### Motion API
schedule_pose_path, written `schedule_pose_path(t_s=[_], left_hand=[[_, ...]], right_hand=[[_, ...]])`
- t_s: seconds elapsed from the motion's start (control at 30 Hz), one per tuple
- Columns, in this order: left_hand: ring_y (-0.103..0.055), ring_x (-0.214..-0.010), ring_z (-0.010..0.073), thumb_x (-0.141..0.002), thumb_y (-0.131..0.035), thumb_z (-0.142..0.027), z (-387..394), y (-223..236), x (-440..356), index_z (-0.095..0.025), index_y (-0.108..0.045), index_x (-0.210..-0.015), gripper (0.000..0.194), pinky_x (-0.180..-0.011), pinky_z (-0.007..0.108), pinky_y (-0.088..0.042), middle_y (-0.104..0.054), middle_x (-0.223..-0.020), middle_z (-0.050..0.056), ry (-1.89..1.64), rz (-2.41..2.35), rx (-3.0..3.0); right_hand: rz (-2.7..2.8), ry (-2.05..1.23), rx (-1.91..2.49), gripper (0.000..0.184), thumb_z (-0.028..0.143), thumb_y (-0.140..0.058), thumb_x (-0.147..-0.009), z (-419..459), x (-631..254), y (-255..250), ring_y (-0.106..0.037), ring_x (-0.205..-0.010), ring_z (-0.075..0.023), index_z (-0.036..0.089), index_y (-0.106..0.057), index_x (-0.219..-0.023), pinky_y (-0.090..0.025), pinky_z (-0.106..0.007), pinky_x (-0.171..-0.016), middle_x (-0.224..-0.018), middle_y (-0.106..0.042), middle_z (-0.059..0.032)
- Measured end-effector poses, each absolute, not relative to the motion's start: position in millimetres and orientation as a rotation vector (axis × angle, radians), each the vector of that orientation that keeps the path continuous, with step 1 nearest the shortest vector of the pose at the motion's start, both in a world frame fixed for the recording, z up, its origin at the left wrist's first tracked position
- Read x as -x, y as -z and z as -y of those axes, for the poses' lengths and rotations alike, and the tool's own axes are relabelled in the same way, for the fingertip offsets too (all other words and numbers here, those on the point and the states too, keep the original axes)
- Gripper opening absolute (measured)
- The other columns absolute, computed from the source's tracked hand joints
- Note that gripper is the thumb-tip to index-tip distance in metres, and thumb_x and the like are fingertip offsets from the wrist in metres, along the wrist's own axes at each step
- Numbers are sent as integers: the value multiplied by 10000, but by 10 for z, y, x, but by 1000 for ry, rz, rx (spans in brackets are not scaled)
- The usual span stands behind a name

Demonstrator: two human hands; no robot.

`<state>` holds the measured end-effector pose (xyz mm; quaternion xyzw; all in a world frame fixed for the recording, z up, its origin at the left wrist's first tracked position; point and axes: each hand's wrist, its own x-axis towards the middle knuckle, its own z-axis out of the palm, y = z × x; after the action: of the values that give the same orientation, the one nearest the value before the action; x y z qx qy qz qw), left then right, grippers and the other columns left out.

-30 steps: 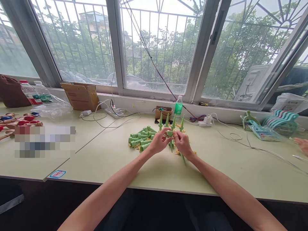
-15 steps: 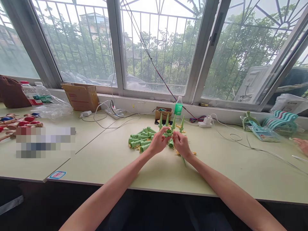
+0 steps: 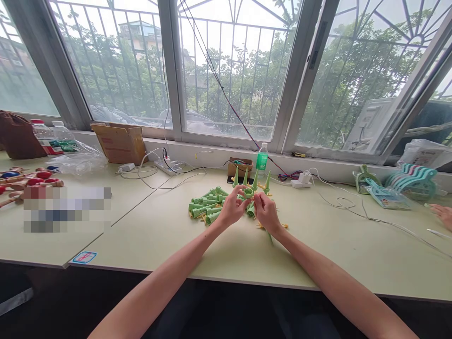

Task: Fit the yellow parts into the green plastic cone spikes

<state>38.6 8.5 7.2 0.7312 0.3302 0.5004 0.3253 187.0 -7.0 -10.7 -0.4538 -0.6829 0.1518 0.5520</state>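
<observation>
My left hand [image 3: 234, 206] is closed round a green plastic watering spike [image 3: 248, 192], its round hollow socket turned up toward me. Right beside the socket, my right hand [image 3: 266, 212] is pinched; whatever sits between its fingertips is too small to make out. Several more green spikes [image 3: 213, 217] with yellow parts lie heaped to the left of my hands. Behind the hands, several spikes [image 3: 267, 182] stand point up. A yellow piece [image 3: 283, 226] and a green tip [image 3: 270, 238] show from under my right wrist.
A green-labelled bottle [image 3: 262, 157] and a small cardboard box [image 3: 240, 167] stand behind the spikes. Cables [image 3: 367, 217] cross the table on the right. Wooden toys [image 3: 35, 181] lie far left. Another person's hand [image 3: 442, 215] is at the right edge, near packaged dustpans [image 3: 411, 183].
Both hands stay almost in place. The socket of the held spike is tilted slightly more toward me.
</observation>
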Motion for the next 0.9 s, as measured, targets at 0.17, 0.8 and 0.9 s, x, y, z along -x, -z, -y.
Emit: schedule_pose_path(t_s=[0.17, 0.8, 0.9], left_hand=[[-518, -466, 56, -780, -666, -443, -104, -79, -378, -233, -459, -1124, 453, -387, 178, -396, -532, -882, 0, -1250, -764, -1706], [-532, -478, 108, -815, -590, -558, -98, -178, -330, -190, -475, -959, 412, -431, 213, -404, -579, -630, -18, -973, -552, -1285], [-533, -483, 106, -826, -583, -537, -96, -177, -316, -190, -483, -957, 385, -430, 212, -404, -580, -652, -14, -965, -538, -1299]], right_hand=[[1568, -322, 1048, 322, 466, -368, -971, 67, -1881, 112, -425, -457, -109, 212, -479, -807, -336, -221, -489, -533, -457, 47], [1653, -416, 1027, 373, 544, -353, -954, 103, -1882, 80, -409, -446, -106, 216, -482, -832, -327, -219, -465, -534, -412, 54], [1671, -407, 1048, 388, 562, -336, -952, 95, -1885, 87, -411, -451, -110, 219, -472, -830, -328, -219, -466, -535, -407, 54]])
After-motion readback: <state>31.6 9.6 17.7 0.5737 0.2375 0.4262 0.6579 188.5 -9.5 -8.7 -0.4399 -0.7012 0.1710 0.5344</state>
